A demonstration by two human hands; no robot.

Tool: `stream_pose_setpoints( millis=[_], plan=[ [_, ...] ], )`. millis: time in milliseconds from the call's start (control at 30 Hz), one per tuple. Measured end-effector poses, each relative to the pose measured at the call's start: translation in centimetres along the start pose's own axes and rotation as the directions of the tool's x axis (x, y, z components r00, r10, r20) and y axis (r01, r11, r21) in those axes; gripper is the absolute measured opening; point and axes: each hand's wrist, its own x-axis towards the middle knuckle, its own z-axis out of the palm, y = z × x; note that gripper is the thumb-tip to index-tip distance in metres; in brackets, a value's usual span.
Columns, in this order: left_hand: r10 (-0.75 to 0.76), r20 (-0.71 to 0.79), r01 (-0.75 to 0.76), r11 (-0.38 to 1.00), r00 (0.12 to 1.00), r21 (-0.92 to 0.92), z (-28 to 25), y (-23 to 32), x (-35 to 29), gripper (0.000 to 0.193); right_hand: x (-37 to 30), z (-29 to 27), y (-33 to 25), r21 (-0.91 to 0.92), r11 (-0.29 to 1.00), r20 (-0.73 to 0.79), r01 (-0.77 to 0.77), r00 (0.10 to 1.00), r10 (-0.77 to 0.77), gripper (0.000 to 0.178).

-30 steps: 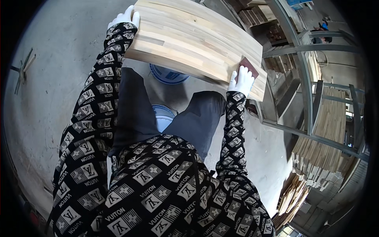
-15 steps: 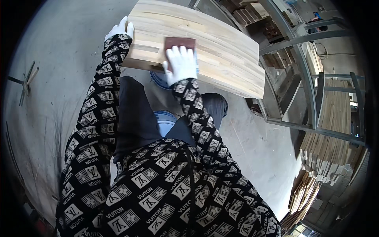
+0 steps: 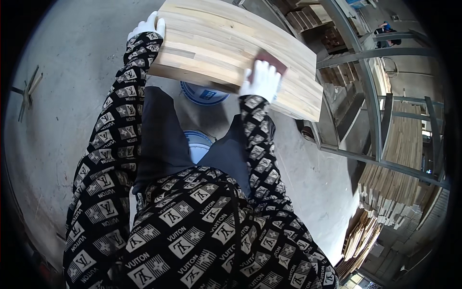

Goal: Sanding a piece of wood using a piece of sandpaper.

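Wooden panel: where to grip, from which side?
Probably both short ends, coming from left and right: the wooden panel lies broad face up, its long side across the person. The left hand is at its left end; the right hand is on the dark red pad atop it.

The grey floor (image 3: pixel 308 183), brighter toward the lower right, borders a metal rack (image 3: pixel 375 54) and stacked planks (image 3: pixel 402 144).

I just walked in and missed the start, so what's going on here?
Someone's gloved left hand is against the left edge of a wooden board. The right hand, also gloved and a little blurred, holds a dark red pad on the board's top, right of its middle. A blue bucket shows below the near edge.
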Motion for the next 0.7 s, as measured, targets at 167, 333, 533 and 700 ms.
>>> stream_pose_setpoints(
  millis=[167,333,533,700],
  plan=[
    [0.076,-0.085,-0.078,0.997,0.993,-0.020,0.2,1.3,-0.5,0.054,0.2,1.8,-8.7,0.225,0.944,-0.122,0.241,0.968,-0.218,0.045],
    [0.057,-0.057,-0.058,0.998,0.997,-0.016,0.2,0.4,-0.7,0.055,0.7,-0.5,-5.5,0.232,0.943,0.142,0.241,0.950,-0.277,0.047],
    [0.032,-0.054,-0.033,0.999,0.998,-0.022,-0.1,0.2,-0.3,0.054,-1.7,-0.3,7.3,-0.003,0.985,-0.063,0.175,0.983,-0.175,0.038],
    [0.021,0.002,-0.021,0.999,1.000,-0.025,0.0,0.6,-0.4,0.057,-1.2,-0.8,5.7,-0.147,0.986,-0.218,0.075,0.970,-0.106,0.036]
  ],
)
